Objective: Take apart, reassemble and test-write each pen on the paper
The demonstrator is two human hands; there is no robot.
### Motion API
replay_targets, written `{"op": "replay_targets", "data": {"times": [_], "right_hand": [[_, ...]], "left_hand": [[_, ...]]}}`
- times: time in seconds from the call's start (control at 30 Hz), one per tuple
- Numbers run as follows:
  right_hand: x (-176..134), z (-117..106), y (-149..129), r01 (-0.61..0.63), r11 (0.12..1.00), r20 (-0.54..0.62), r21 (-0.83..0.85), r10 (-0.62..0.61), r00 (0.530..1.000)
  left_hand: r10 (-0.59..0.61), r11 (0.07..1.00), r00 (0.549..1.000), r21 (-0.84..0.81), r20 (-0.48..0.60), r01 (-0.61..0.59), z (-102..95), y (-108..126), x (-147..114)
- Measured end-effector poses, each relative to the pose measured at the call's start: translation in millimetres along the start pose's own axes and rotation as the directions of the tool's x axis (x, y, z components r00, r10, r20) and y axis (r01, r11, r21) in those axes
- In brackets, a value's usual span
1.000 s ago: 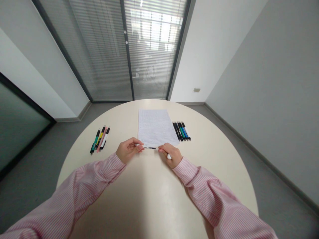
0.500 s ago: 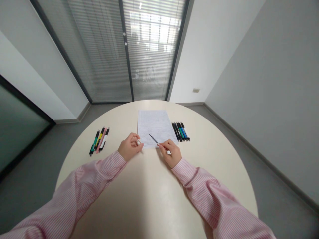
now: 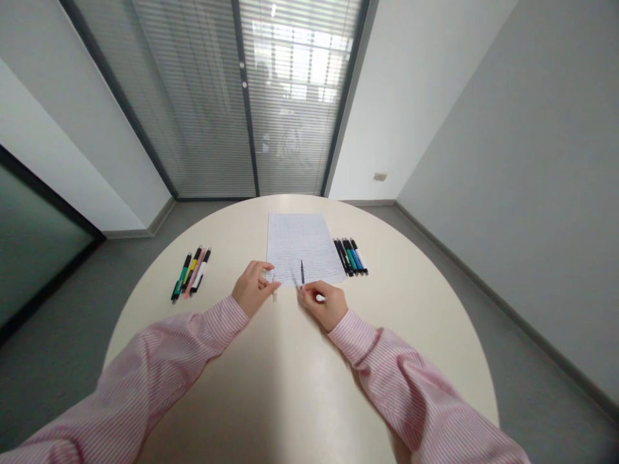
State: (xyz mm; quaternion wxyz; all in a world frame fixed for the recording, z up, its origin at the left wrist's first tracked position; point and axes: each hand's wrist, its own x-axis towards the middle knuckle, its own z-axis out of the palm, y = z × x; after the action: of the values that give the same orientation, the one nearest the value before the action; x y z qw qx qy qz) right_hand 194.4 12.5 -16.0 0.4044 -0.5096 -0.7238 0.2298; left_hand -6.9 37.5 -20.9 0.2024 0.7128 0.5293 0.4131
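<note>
My right hand (image 3: 325,305) pinches a thin dark pen refill (image 3: 302,272) between thumb and forefinger. The refill points away from me, above the lower edge of the lined paper sheet (image 3: 300,238). A small white piece (image 3: 320,298) shows within the curl of that hand; whether it joins the refill I cannot tell. My left hand (image 3: 253,287) is curled at the paper's lower left corner, thumb and forefinger around a small pale pen part (image 3: 275,295). Its exact shape is too small and faint to make out. The two hands are apart.
On the left of the round table (image 3: 309,399) lies a group of pens (image 3: 191,274) in green, yellow, pink and white. Right of the paper, several mostly dark pens (image 3: 351,256) lie in a row. Beyond the table stands a glass partition with blinds (image 3: 294,129).
The refill in my right hand has swung from slanting left to pointing nearly straight away from me. My right hand has shifted slightly left. The pale part at my left hand now shows below the thumb.
</note>
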Motion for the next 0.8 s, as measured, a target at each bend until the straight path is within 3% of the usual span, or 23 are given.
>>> {"op": "replay_targets", "data": {"times": [0.23,0.43,0.57,0.7,0.8], "right_hand": [[2,11,-14,-0.062,0.998,0.047,0.002,0.061,0.997],[5,13,-11,-0.002,0.989,0.048,-0.149,0.010,0.999],[4,14,-9,0.024,0.988,0.076,-0.155,-0.013,0.997],[3,10,-15,-0.002,0.998,-0.006,-0.057,0.002,1.000],[2,1,-18,0.059,0.997,-0.105,0.058,-0.053,0.993]], "left_hand": [[0.028,0.999,0.994,-0.027,-0.102,-0.031,-6.7,12,3],[0.053,0.998,0.994,-0.027,-0.096,-0.056,-8.3,15,1],[0.057,0.998,0.995,-0.026,-0.087,-0.059,-8.8,15,1],[0.068,0.997,0.994,-0.034,-0.082,-0.071,-10.1,16,0],[0.065,0.996,0.995,-0.054,-0.071,-0.069,-10.7,14,-1]]}}
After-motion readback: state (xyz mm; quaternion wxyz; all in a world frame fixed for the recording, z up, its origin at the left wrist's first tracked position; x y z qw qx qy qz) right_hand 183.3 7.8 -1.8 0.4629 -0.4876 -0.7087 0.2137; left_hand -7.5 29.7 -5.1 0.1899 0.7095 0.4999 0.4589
